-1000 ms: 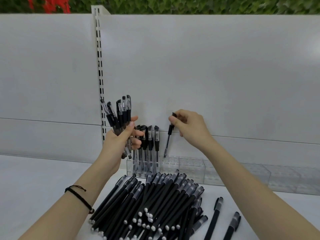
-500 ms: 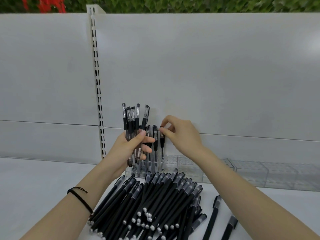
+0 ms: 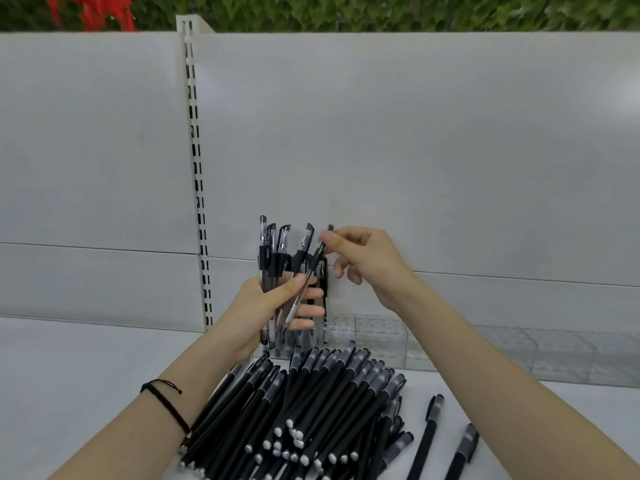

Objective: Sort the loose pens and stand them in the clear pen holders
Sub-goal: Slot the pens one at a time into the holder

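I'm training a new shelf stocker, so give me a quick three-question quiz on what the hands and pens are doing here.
1. True or false: the left hand grips a bundle of clear pens.
2. The right hand pinches: A) one pen by its cap end, B) two pens, C) nothing.
3. Fill in: the pile of black pens lies ___ the holder, nearer the person.
Key: 1 true; 2 A; 3 in front of.
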A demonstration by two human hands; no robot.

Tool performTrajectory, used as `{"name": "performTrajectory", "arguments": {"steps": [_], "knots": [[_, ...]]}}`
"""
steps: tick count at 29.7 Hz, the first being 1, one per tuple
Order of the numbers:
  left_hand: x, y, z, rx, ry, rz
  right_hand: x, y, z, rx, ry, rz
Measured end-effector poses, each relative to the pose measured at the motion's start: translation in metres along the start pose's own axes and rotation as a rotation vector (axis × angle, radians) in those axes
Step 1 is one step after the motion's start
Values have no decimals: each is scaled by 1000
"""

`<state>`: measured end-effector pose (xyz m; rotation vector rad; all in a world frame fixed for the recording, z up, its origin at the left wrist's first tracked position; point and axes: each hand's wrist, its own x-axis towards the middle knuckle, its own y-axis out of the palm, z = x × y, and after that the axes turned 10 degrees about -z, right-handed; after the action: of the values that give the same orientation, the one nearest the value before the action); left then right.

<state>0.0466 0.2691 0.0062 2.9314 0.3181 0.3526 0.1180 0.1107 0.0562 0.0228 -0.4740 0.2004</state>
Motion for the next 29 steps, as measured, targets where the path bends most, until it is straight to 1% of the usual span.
{"name": "performTrajectory", "arguments": {"steps": [2, 3, 4, 6, 9, 12, 17, 21, 24, 27, 29], "knots": [[2, -3, -2, 3, 34, -69, 5, -7, 2, 73, 30, -65], [4, -5, -3, 28, 70, -121, 7, -10, 4, 70, 21, -101], [5, -7, -3, 63, 108, -167, 9, -14, 6, 33, -2, -131], [7, -9, -3, 101, 143, -206, 10, -19, 7, -96, -82, -159], [8, -8, -1, 55, 98, -196, 9, -20, 7, -274, -190, -149], [7, -6, -2, -4, 60, -155, 7, -17, 3, -384, -229, -111], [6, -5, -3, -60, 21, -87, 7, -16, 0, -403, -236, -107], [7, -5, -1, -57, 6, -66, 6, -15, 1, -435, -211, -72], [6, -6, -2, -67, 4, -47, 6, -16, 2, -440, -198, -79], [3, -4, -3, -106, 5, -34, 5, -15, 3, -444, -218, -96], [2, -2, -2, -90, 12, -34, 5, -13, 2, -456, -243, -95]]}}
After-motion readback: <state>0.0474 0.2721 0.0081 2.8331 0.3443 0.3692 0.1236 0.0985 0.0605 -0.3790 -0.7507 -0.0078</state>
